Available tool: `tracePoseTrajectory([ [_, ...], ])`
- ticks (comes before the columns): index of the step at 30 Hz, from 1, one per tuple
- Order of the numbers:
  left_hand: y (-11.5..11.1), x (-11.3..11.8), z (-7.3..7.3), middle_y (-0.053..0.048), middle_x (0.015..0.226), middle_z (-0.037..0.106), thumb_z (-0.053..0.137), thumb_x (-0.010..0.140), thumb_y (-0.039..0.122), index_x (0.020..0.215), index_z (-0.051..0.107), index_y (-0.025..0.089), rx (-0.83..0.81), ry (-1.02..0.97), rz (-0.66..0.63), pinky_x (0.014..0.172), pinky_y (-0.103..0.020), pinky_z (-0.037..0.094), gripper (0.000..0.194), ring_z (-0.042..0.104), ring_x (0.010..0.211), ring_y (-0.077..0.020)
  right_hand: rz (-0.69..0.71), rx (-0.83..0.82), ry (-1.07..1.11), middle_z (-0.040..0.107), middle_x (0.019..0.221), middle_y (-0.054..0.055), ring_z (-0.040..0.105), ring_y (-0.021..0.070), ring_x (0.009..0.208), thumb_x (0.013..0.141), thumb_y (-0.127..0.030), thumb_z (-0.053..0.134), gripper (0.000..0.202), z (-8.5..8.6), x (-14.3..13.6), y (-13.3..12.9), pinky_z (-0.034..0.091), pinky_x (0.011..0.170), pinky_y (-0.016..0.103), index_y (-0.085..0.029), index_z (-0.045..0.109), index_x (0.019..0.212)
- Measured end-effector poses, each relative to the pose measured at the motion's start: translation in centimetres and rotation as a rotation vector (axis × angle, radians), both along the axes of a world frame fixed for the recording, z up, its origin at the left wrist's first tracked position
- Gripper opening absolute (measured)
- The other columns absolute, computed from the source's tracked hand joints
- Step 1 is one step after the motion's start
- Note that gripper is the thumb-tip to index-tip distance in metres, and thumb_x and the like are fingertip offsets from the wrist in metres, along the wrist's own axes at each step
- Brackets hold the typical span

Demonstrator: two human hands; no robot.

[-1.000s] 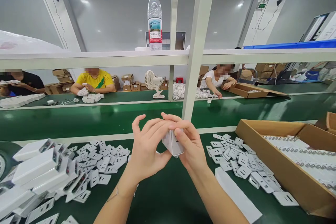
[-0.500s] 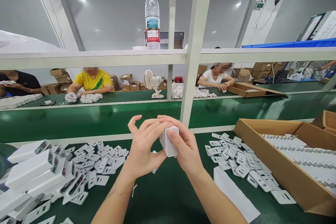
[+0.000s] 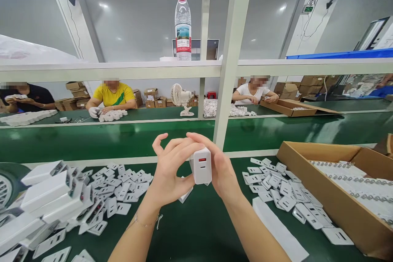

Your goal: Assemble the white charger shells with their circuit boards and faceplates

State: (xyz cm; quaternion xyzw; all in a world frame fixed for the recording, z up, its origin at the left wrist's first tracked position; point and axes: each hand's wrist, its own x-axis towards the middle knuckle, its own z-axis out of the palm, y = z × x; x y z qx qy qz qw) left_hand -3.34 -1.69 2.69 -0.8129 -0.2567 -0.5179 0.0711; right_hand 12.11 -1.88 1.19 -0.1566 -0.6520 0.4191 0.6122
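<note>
Between my two hands a white USB wall charger [image 3: 202,168] is held up, its end face toward me with a red USB port and a narrower slot below. My left hand [image 3: 175,166] grips its left side between thumb and fingers. Along the other side and back lie the fingers of my right hand [image 3: 223,168]; its thumb is hidden. Below the hands, another white piece [image 3: 186,195] lies on the green bench, partly covered. To the left are stacked white charger housings [image 3: 49,192] beside a spread of white slotted face plates [image 3: 123,186].
More face plates [image 3: 287,192] lie on the right beside a cardboard box [image 3: 331,196] holding rows of white parts. A white paper strip [image 3: 276,229] lies in front. A bottle [image 3: 183,28] stands on the shelf beam. Several people work across the green conveyor [image 3: 123,141].
My right thumb has moved off the charger's end face, so its ports now show. The view has shifted slightly. Across the way, co-workers' hands have moved.
</note>
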Motion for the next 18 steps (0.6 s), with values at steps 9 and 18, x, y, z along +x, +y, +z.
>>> tracePoseTrajectory([
  [9, 0.5, 0.1, -0.1, 0.001, 0.105, 0.074, 0.059, 0.090, 0.017, 0.122, 0.058, 0.029, 0.111, -0.024, 0.028, 0.119, -0.051, 0.014, 0.034, 0.069, 0.099, -0.0203, 0.018, 0.113, -0.038, 0.050, 0.148, 0.003, 0.056, 0.0257, 0.127, 0.096, -0.040, 0.074, 0.044, -0.2, -0.2, 0.3, 0.057, 0.095, 0.034, -0.039, 0.060, 0.138],
  [18, 0.4, -0.2, -0.1, 0.001, 0.109, 0.073, 0.062, 0.090, 0.022, 0.123, 0.057, 0.031, 0.047, 0.001, 0.011, 0.122, -0.051, 0.012, 0.035, 0.069, 0.101, -0.0219, 0.070, 0.063, -0.190, 0.039, 0.155, 0.005, 0.058, 0.0264, 0.121, 0.079, -0.034, 0.087, 0.085, -0.4, 0.7, 0.4, 0.057, 0.095, 0.038, -0.041, 0.041, 0.151],
])
